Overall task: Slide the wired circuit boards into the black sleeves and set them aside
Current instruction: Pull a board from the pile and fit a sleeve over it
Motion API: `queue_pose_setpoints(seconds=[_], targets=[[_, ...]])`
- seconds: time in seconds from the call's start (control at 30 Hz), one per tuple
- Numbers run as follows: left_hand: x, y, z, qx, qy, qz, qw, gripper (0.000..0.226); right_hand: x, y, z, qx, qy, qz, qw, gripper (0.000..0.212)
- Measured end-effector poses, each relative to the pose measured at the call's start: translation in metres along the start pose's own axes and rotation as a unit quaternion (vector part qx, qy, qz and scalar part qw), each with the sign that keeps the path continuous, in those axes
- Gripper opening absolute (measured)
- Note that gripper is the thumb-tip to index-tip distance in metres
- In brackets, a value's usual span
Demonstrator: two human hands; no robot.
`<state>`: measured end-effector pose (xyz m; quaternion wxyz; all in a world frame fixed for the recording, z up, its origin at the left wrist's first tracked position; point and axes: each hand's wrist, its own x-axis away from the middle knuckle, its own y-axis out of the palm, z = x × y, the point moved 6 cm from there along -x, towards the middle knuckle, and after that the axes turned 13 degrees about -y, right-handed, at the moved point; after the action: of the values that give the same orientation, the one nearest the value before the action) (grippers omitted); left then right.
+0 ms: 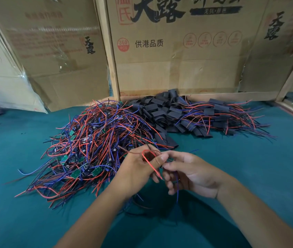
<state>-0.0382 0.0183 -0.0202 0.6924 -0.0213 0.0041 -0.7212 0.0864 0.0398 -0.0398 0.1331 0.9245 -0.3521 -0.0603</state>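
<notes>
**Both hands on one board's wires, sleeve not yet seen**

Closest to us, over the green cloth (249, 167), both hands meet in mid-air. Left hand (138, 169) has fingers curled round a red wire (148, 162) that loops up and over them. Right hand (187, 174) pinches at the same spot with thumb and forefinger, and a blue wire (177, 190) hangs down from it. The board itself? Hidden between the fingertips; I can't make it out, nor whether a sleeve is already on it.

Risk from here: those loose leads could snag the tangle just beside the left hand and drag others along, or a wire could fold back and jam at a sleeve's mouth.

Further out, left of centre, the unsleeved pile (88, 145), red and blue wires with small green boards showing. Behind and right, the black sleeves (161, 111), and beyond them the finished pile (219, 115), wires trailing right. Cardboard boxes (178, 51) wall off the back. Something dark at far left is cut off.
</notes>
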Motion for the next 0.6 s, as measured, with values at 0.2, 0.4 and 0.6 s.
queue_pose_setpoints(seconds=[0.2, 0.4, 0.6], targets=[[0.002, -0.001, -0.001, 0.042, -0.035, -0.051, 0.997, 0.025, 0.000, -0.008, -0.005, -0.030, -0.016, -0.008, 0.999, 0.028], [-0.001, -0.008, 0.005, -0.050, 0.028, 0.010, 0.998, 0.010, 0.001, -0.015, -0.014, 0.065, -0.056, 0.027, 0.996, 0.025], [-0.002, -0.010, 0.007, -0.085, 0.049, 0.019, 0.995, 0.006, 0.002, -0.018, -0.036, 0.306, -0.229, 0.098, 0.919, 0.006]])
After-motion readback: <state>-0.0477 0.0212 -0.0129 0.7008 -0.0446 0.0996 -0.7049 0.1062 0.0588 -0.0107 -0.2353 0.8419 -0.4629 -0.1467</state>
